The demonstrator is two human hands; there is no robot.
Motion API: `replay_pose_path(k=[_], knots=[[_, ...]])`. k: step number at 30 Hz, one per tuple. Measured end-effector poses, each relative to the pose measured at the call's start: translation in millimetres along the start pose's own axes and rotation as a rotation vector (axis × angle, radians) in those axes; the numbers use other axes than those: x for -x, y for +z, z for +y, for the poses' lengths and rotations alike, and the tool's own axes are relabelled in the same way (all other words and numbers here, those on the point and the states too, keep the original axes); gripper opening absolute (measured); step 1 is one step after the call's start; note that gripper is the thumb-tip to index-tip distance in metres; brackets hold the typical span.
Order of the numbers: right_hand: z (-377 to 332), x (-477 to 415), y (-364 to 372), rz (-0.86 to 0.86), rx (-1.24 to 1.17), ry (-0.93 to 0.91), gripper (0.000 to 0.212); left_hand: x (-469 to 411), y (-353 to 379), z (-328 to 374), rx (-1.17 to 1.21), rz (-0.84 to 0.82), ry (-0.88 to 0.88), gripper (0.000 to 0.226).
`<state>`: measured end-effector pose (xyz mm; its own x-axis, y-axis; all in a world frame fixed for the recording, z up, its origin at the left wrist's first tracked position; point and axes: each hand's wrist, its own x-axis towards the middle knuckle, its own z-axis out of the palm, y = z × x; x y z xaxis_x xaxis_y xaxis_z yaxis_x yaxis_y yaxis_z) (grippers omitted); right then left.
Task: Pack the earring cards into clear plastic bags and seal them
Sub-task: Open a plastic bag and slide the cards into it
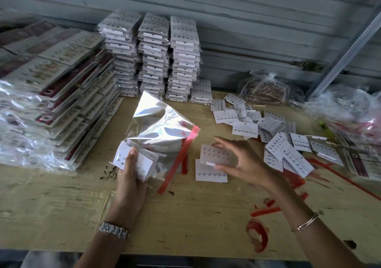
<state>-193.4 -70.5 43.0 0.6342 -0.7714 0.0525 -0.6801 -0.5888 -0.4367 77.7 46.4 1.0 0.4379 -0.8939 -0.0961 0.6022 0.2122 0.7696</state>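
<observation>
Two earring cards (210, 165) lie overlapped on the wooden table (185, 216), just right of the clear plastic bag (162, 131), and we take that bag as our landmark. Our left hand (128, 182) grips the bag's lower left corner together with a small bundle of cards (136, 160) inside it, thumb pressed on top. The bag's red seal strip (181, 156) runs down its right edge, unsealed and loose. Our right hand (241, 162) hangs over the two cards with fingers spread and slack, thumb at a white tab; whether it touches, we cannot tell. Behind the bag stand tall stacks of bagged cards (152, 57). Further right of it, loose cards (268, 135) are scattered across the table.
</observation>
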Motion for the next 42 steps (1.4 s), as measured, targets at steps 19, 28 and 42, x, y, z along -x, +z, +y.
replay_pose_path(k=[19, 28, 42], knots=[[-5.6, 9.4, 20.0, -0.072, 0.12, -0.042, 0.085, -1.5, -0.9, -0.3, 0.009, 0.024, -0.003, 0.055], [12.7, -7.2, 9.9, 0.11, -0.121, 0.052, 0.062, 0.8, 1.5, 0.8, 0.003, 0.037, -0.011, 0.059], [92.4, -61.2, -27.7, 0.129, 0.367, 0.259, 0.06, -1.4, -0.7, -0.9, -0.01, 0.028, 0.012, 0.056]])
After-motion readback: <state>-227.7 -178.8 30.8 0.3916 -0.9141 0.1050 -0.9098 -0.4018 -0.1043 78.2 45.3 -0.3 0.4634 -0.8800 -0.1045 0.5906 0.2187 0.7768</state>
